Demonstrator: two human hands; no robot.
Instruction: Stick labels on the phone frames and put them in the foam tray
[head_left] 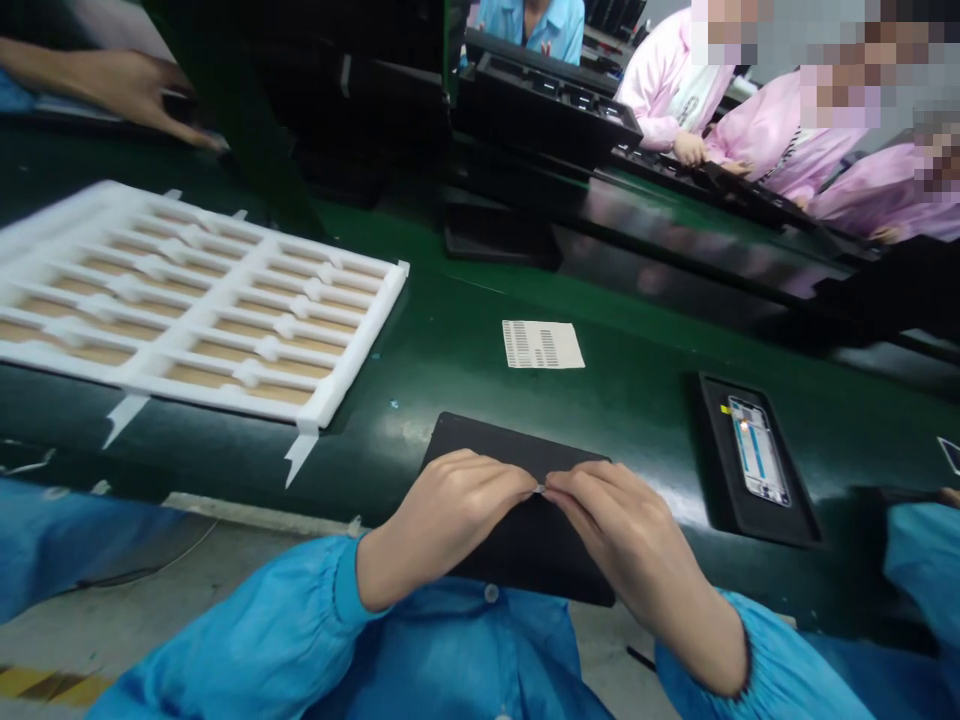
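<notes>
My left hand (442, 510) and my right hand (619, 525) meet fingertip to fingertip over a flat black panel (510, 445) that lies at the near edge of the green belt (465, 340). Both hands are closed in a pinch on a tiny pale piece (541, 489) held between them, too small to name. Blue sleeves cover both my forearms. The panel's near part is hidden under my hands.
A white foam tray (195, 300) with long slots lies at left. A white label sheet (541, 344) sits mid-belt. A black tray holding a phone frame (754, 455) is at right. People in pink and blue coats work across the belt; another person's hand (127, 90) is at far left.
</notes>
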